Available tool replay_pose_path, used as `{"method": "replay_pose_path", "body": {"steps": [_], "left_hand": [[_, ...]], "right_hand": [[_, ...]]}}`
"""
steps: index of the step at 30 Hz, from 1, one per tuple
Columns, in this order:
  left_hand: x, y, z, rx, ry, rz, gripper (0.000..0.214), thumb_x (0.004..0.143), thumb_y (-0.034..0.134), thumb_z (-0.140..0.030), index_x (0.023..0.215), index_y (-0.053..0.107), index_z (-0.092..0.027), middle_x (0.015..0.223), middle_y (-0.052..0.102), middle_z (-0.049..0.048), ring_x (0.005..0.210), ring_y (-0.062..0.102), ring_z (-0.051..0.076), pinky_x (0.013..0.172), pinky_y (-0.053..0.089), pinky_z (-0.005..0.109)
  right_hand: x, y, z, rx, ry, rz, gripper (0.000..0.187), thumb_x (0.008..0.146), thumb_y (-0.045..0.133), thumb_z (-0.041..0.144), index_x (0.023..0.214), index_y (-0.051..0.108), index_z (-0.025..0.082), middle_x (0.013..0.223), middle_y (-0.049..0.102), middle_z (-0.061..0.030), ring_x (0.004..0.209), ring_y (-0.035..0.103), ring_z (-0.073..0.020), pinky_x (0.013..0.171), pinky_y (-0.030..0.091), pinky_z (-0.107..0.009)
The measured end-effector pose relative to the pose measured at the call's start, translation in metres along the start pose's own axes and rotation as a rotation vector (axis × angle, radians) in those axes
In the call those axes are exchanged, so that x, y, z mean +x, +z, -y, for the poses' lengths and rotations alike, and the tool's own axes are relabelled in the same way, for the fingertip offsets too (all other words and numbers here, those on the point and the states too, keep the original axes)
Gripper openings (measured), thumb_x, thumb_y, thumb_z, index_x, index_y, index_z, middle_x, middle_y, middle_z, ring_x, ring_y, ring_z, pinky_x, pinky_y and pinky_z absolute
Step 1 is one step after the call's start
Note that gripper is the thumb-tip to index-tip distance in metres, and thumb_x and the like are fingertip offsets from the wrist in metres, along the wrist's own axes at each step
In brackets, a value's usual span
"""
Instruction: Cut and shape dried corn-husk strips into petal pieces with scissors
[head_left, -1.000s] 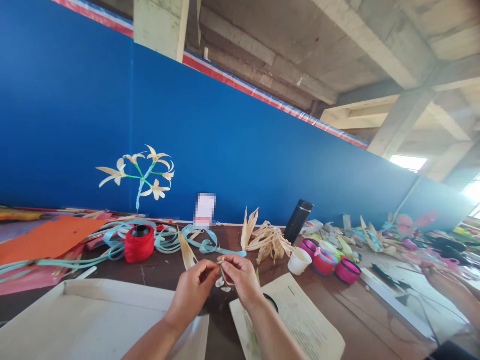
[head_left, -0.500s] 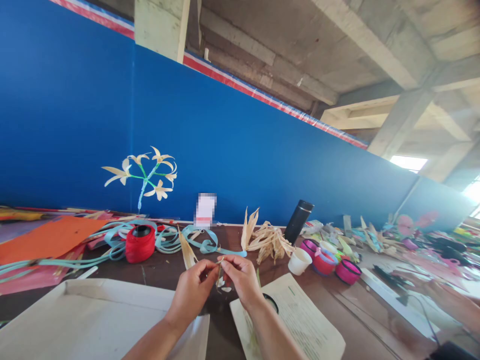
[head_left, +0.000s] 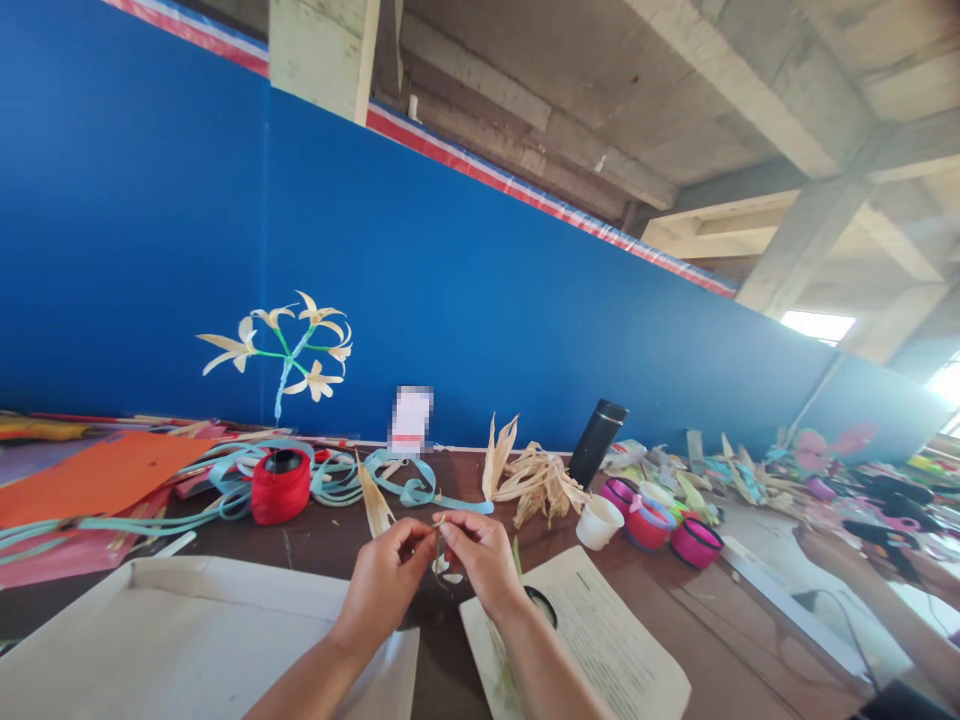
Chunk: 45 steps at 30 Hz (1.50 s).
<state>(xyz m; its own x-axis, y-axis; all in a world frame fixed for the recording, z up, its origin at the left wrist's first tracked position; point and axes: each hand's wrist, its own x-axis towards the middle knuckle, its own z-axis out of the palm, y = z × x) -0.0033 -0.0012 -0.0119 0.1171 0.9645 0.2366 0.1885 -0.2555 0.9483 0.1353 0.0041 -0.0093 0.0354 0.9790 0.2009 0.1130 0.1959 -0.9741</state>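
My left hand [head_left: 386, 585] and my right hand [head_left: 480, 560] meet over the brown table [head_left: 315, 545], fingertips pinched together on a thin green wire [head_left: 437, 535] with small pale husk bits at its tip. Both hands are closed on it. A printed paper sheet [head_left: 600, 640] lies under my right forearm, and a white cardboard sheet [head_left: 172, 630] lies under my left. A long pale husk strip [head_left: 373, 503] lies just beyond my left hand.
A red thread spool [head_left: 280, 487] and light-blue ribbon [head_left: 405, 488] sit behind the hands. A dry husk pile [head_left: 536, 480], black flask [head_left: 595, 443], white cup [head_left: 598, 522] and pink tape rolls [head_left: 694, 542] stand to the right. A husk flower sprig [head_left: 289, 350] leans on the blue wall. Another person's arm [head_left: 862, 585] reaches in at right.
My fingers have shifted slightly on the wire, staying pinched together. The other person's arm at the right has moved further in over the table, now holding a dark tool.
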Motion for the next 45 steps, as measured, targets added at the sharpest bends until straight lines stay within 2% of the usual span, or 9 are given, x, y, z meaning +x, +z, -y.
{"method": "replay_pose_path", "body": {"steps": [32,45], "left_hand": [[0.0008,0.0001,0.0052,0.047,0.046,-0.011,0.025,0.077,0.047,-0.04,0.074,0.061,-0.02,0.056,0.057,-0.0039,0.048,0.047,0.009,0.048,0.035,0.018],[0.001,0.001,0.0079,0.04,0.039,0.018,0.027,0.078,0.046,-0.043,0.074,0.059,-0.02,0.051,0.051,-0.0047,0.045,0.045,0.009,0.045,0.035,0.018]], "right_hand": [[0.0007,-0.0008,-0.0013,0.04,0.015,0.023,0.029,0.071,0.065,0.04,0.085,0.069,0.015,0.054,0.058,0.0004,0.045,0.049,-0.0083,0.042,0.038,-0.018],[0.0044,-0.0019,-0.0035,0.157,0.03,-0.059,0.023,0.072,0.064,0.036,0.077,0.066,0.014,0.062,0.057,0.0008,0.046,0.047,-0.0062,0.04,0.036,-0.016]]}}
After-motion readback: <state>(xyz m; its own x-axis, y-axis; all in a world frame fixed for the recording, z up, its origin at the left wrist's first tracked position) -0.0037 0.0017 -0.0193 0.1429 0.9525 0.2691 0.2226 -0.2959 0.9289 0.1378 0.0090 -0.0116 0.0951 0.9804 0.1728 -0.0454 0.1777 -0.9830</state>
